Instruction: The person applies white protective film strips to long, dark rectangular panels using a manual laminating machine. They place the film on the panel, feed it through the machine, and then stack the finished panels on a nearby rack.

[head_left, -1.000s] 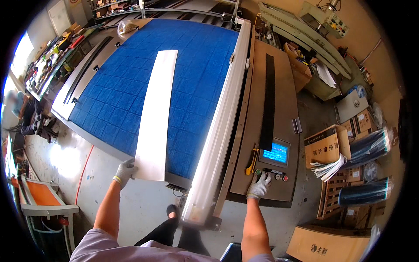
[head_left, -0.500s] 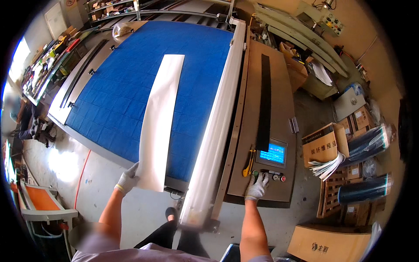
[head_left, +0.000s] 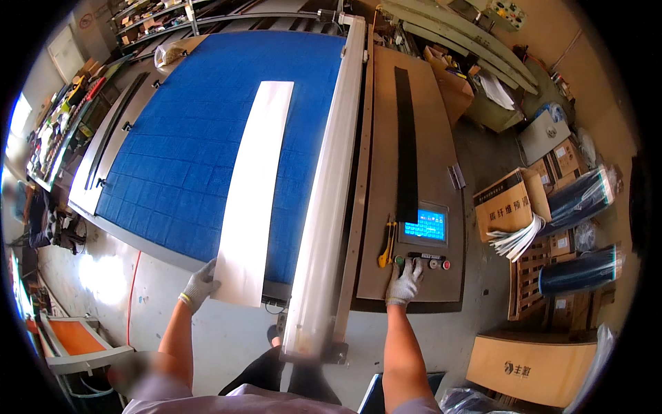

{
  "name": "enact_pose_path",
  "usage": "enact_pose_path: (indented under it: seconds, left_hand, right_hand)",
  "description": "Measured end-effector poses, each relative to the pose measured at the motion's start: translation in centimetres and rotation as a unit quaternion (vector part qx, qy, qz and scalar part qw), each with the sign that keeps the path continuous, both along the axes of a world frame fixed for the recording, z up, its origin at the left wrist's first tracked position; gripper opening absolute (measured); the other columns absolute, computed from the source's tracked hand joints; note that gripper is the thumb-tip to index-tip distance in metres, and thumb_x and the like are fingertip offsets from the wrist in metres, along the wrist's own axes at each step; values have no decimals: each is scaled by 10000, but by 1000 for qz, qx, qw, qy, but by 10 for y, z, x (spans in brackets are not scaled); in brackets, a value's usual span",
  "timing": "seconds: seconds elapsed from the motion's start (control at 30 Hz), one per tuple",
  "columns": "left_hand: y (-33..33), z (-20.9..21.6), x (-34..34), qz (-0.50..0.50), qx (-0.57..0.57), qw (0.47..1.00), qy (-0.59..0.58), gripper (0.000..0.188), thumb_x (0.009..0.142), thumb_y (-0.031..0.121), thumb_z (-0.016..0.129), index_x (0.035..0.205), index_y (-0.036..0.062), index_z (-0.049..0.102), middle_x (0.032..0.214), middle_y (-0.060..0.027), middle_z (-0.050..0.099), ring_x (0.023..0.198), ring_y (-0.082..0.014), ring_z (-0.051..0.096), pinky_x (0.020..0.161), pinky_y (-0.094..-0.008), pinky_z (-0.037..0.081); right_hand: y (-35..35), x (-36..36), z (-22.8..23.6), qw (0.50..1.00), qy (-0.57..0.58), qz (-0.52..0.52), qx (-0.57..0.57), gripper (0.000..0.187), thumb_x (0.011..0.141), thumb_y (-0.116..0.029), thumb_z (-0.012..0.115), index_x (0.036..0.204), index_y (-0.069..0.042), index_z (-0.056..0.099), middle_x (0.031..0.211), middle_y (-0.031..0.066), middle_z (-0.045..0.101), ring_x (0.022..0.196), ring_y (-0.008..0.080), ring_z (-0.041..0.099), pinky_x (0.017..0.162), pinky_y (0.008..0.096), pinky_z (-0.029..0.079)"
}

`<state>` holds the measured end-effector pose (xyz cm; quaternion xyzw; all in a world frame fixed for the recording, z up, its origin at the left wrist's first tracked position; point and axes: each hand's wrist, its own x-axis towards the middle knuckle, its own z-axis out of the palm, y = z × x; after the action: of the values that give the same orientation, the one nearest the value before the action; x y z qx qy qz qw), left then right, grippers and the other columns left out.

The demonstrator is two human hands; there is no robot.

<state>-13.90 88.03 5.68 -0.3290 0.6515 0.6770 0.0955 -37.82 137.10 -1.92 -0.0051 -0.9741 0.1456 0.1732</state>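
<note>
Strip (head_left: pixel 255 186), white, long and narrow, lies lengthwise on the blue mat (head_left: pixel 158 179), its near end reaching past the mat's edge toward the person. Left hand (head_left: pixel 200 287), gloved, is at the near left corner, pinching the edge; the underside of that grip I cannot see. Right hand (head_left: pixel 404 281), also gloved, rests at the console (head_left: pixel 434 290), fingers loosely spread by the buttons (head_left: pixel 433 263); whether any is pressed I cannot tell from here. Green button (head_left: pixel 398 261) sits just beside the fingertips, red button (head_left: pixel 445 264) farther right. Lit screen (head_left: pixel 424 225) lies beyond that row. Yellow cutter (head_left: pixel 383 259) lies left of the screen. Black band (head_left: pixel 407 145) runs along the console, its near end at the screen's corner. White beam (head_left: pixel 324 172) stands between mat and console. Opened box (head_left: pixel 510 203) and wrapped roll (head_left: pixel 578 271) are to the console's right
</note>
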Motion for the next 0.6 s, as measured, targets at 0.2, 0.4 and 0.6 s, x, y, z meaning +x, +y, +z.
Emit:
enact_pose_path:
  seconds: [0.2, 0.4, 0.6]
  left_hand:
    - [-17, -20, -56, -82, -110, 983, 119, 727, 811, -111, 499, 1516, -36, 336, 1448, -103, 517, 1254, -157, 514, 1037, -256, 402]
    - [6, -15, -50, -128, -262, 949, 119, 667, 823, -86, 467, 1484, -39, 389, 1444, -192, 532, 1313, -164, 501, 1062, -265, 396]
    - [-6, -59, -70, -144, -313, 923, 172, 689, 804, -70, 499, 1482, 20, 415, 1408, -232, 548, 1294, -225, 558, 1034, -301, 436]
  right_hand:
    - [-7, -2, 7, 1000, -15, -9, 2, 393, 949, -384, 613, 1226, -106, 632, 1409, 162, 479, 1243, 418, 478, 1008, 502, 439]
    - [0, 1, 2, 999, -21, -29, 36, 417, 937, -393, 629, 1241, -109, 625, 1401, 167, 480, 1253, 407, 473, 1017, 495, 436]
    - [-3, -3, 10, 999, -27, -21, 2, 440, 940, -412, 621, 1253, -103, 623, 1391, 171, 491, 1230, 419, 490, 1001, 497, 448]
